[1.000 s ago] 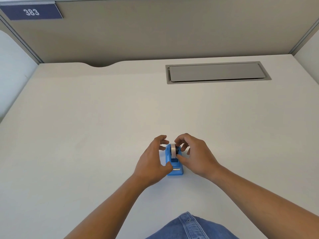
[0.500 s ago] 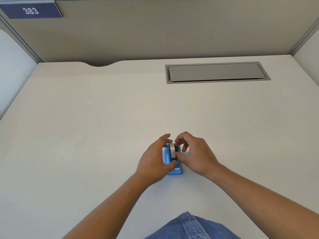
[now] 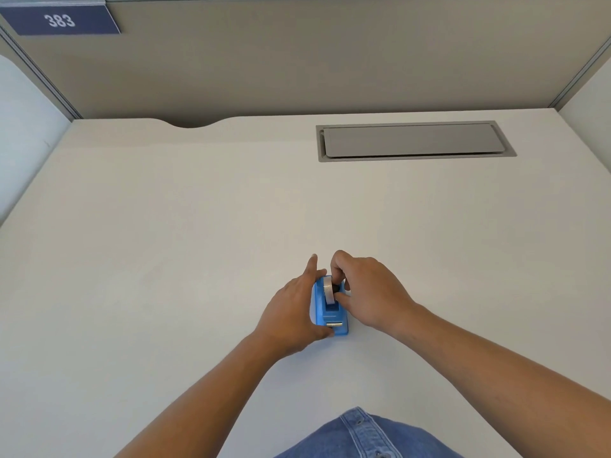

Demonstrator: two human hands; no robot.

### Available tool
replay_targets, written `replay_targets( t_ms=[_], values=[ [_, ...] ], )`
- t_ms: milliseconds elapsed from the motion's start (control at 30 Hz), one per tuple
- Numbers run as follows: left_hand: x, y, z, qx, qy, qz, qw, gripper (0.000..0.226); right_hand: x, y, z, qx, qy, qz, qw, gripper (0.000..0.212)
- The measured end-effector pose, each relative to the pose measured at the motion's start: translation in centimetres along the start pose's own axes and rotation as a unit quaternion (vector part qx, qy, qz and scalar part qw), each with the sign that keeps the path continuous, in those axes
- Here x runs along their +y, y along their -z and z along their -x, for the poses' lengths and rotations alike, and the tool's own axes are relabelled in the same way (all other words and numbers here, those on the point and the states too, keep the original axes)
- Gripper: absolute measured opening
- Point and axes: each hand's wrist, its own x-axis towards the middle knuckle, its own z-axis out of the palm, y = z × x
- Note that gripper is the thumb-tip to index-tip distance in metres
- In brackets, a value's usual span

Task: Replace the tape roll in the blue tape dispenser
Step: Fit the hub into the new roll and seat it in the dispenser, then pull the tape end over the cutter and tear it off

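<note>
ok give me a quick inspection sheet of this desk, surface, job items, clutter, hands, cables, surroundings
surface: white desk, bare apart from the job's things.
job's things: blue tape dispenser stands on the desk near the person; tape roll sits upright in its cradle.
clutter: nothing seen.
hands: left hand braces the dispenser's left side; right hand pinches at the roll's hub.
cables: nothing seen; grey cable hatch in the desk is shut.
surroundings: grey partition behind, with a blue sign reading 383; denim garment at the bottom edge.
</note>
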Motion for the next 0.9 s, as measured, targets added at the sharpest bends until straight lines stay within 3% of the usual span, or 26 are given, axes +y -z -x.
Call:
replay_targets(
  t_ms=[533,900],
  values=[
    [1.0,-0.6,-0.2,0.042,0.034,-0.069,0.996,0.119,-0.6,1.0,-0.5,-0.034,0.000,0.053,0.998,0.038],
    [2.4,-0.4,0.1,0.039,0.054,-0.100,0.993,0.085,-1.3,0.9,-0.1,-0.002,0.010,0.102,0.995,0.030]
  ],
)
